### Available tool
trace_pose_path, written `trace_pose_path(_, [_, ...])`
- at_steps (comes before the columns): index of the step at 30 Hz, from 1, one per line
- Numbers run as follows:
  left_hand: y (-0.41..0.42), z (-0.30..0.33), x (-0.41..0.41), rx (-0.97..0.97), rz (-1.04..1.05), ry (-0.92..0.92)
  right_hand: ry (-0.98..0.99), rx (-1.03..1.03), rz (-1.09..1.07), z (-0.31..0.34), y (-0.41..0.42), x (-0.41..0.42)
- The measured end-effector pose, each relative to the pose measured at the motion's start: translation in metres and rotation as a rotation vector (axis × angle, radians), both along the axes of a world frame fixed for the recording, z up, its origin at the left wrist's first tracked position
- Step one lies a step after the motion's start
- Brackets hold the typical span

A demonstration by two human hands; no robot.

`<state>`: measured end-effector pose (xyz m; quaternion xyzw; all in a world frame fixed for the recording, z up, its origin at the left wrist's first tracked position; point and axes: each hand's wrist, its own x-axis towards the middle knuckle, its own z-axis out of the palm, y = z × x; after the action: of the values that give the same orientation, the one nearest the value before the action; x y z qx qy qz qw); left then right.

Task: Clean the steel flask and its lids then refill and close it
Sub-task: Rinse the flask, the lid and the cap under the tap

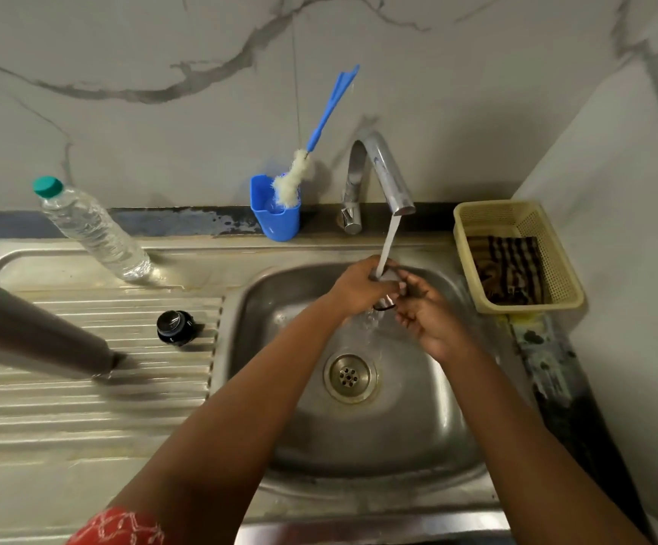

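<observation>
Risk: the small lid (pixel 385 297) could slip from wet fingers and drop into the sink (pixel 418 446) towards the drain (pixel 350 378) at 6 o'clock of the hands; running water makes the grip slick.
Second risk: the stream (pixel 388 245) strikes the lid and hands directly, so spray may reach the basket (pixel 462 230) at 3 o'clock and wet the cloth (pixel 506 265) inside it.
Left hand (pixel 359 287): fingers curled over the lid from above, gripping it under the tap (pixel 382 171).
Right hand (pixel 423 308): thumb and forefinger seem to pinch the lid's far edge, the other fingers loosely spread below (the exact contact is blurred by water).
Lid in hand: dark rim, shiny inside, mostly hidden.
Steel flask (pixel 36 332): dark grey, matte, standing on the draining board (pixel 83 407) at 9 o'clock, well apart from the hands; its mouth is out of frame.
Other lid (pixel 176 327): black with a steel centre, resting on the board between flask and sink.
Refill source, as I judge: the water bottle (pixel 91 230) at 10 o'clock, capped.
</observation>
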<state>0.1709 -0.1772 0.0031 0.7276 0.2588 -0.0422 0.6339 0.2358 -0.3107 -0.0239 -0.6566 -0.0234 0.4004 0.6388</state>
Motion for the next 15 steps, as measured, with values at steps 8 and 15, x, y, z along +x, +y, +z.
trace_pose_path(8, [-0.011, -0.007, 0.003, -0.391, 0.297, 0.156, -0.339, -0.092, -0.050, 0.021, 0.026, -0.014])
trace_pose_path(15, [-0.014, 0.000, 0.010, -0.364, 0.382, 0.212, -0.359, -0.014, -0.034, 0.009, 0.016, -0.019])
